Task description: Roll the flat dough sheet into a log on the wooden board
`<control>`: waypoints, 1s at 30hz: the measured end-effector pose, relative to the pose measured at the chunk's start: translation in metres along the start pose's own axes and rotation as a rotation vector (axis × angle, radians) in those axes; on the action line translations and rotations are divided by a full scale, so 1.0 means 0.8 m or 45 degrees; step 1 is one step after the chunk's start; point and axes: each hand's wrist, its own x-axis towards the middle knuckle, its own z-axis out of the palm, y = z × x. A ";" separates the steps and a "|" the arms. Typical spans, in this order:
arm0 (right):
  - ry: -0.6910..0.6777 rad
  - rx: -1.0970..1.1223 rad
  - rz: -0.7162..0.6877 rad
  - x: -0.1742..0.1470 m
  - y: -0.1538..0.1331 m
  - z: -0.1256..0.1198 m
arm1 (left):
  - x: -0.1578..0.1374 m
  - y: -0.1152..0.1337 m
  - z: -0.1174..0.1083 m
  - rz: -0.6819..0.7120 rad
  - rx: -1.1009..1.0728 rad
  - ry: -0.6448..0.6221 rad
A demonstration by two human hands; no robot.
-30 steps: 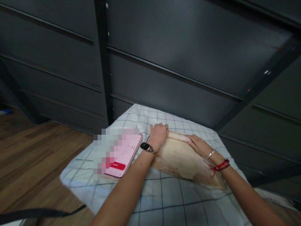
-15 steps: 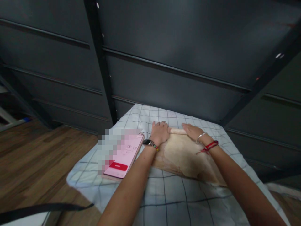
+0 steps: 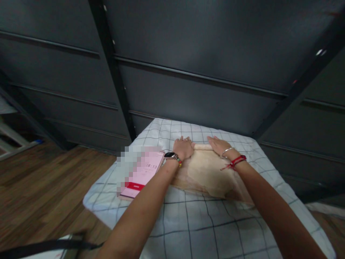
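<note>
Resting bare left hand [image 3: 183, 148] and right hand [image 3: 219, 146] over opposite ends of a pale, smooth, cylindrical rolling pin [image 3: 203, 147]; fingers reaching forward, left ones slightly apart, right ones closer together. Set at both ends probably for even pressure. Cannot tell any grip underneath, nor shape of pin ends: covered by palms. Nearer than the pin, a thin cream-coloured dough sheet [image 3: 212, 171], flat on a brown, wooden-looking board [image 3: 179, 180]; right side of board partly behind right forearm. To the left, a pink rectangular phone [image 3: 148, 171], screen up, perhaps placed for sight of its digits; left part pixelated, near-right corner behind left forearm. Under everything, a white cloth with dark grid lines [image 3: 194, 223]; support beneath unseen. Beyond, a dark grey panelled wall [image 3: 202, 82], cut off above.
</note>
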 end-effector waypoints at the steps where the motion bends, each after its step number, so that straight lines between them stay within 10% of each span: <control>1: 0.001 -0.004 -0.005 -0.002 -0.001 0.000 | -0.005 0.001 -0.002 0.008 0.008 0.002; 17: 0.098 0.053 -0.108 -0.041 -0.008 0.012 | -0.037 0.000 0.008 0.217 0.070 0.232; 22: 0.001 0.067 0.023 -0.025 -0.010 -0.002 | -0.017 0.003 -0.004 0.092 0.063 -0.080; 30: 0.031 0.041 -0.076 -0.029 0.003 0.015 | -0.013 -0.003 0.001 0.168 0.054 -0.054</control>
